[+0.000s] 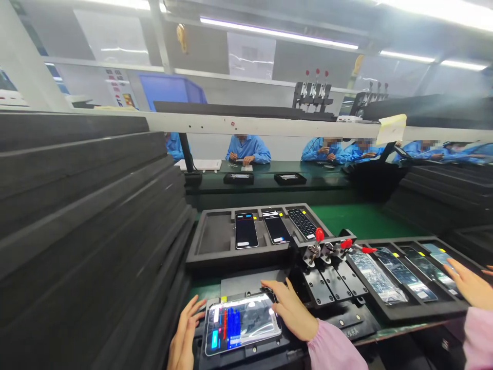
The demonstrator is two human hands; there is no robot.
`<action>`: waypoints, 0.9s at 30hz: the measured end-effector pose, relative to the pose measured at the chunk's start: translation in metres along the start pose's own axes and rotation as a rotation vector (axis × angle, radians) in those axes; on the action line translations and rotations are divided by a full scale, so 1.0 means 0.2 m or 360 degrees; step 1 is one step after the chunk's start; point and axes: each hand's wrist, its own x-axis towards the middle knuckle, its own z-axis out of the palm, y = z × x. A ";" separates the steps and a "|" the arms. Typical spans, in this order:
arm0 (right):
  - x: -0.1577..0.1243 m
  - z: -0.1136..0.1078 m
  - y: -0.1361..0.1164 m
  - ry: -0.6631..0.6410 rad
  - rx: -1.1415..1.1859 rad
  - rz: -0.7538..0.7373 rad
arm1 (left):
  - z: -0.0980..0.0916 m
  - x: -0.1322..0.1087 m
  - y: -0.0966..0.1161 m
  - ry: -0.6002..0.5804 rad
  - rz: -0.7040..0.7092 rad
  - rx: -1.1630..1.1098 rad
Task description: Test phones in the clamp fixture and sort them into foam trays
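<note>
A smartphone (244,324) with a lit screen of coloured blocks and text lies face up on a black fixture (250,354) before me. My left hand (185,334) is beside its left edge, fingers stretched out and slightly apart. Over its right end reaches my right hand (295,311), fingers spread, with the thumb at the screen's edge and a fingertip past the top corner. Whether the left fingertips touch the phone I cannot tell. Just right of my right hand stand toggle clamps (314,252) with red handles, mounted on black blocks (319,288).
A foam tray (213,257) behind the fixture holds three phones. Another tray (419,311) at right holds several, with a co-worker's hand (472,285) over it. Stacked dark trays (88,231) wall the left side. A shelf beam (269,123) crosses ahead; people in blue (248,149) sit beyond.
</note>
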 end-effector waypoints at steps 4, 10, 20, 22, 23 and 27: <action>0.03 0.01 0.00 -0.0145 -0.0269 -0.0057 | 0.01 -0.01 0.02 0.0054 0.0020 -0.0054; 0.00 -0.01 -0.02 -0.0161 -0.0199 -0.0021 | 0.00 -0.02 0.00 -0.0046 0.0139 -0.0021; 0.00 0.01 0.02 0.0110 0.0509 -0.0001 | -0.01 -0.03 -0.01 -0.0117 0.0184 -0.0037; -0.01 0.01 0.01 0.0133 0.0473 0.0027 | -0.01 -0.03 -0.01 -0.0121 0.0186 -0.0038; -0.02 0.02 0.00 0.0128 0.0432 0.0035 | -0.01 -0.03 -0.02 -0.0124 0.0186 -0.0036; -0.02 0.03 -0.01 0.0062 0.0091 -0.0012 | -0.01 -0.03 -0.02 -0.0131 0.0189 -0.0015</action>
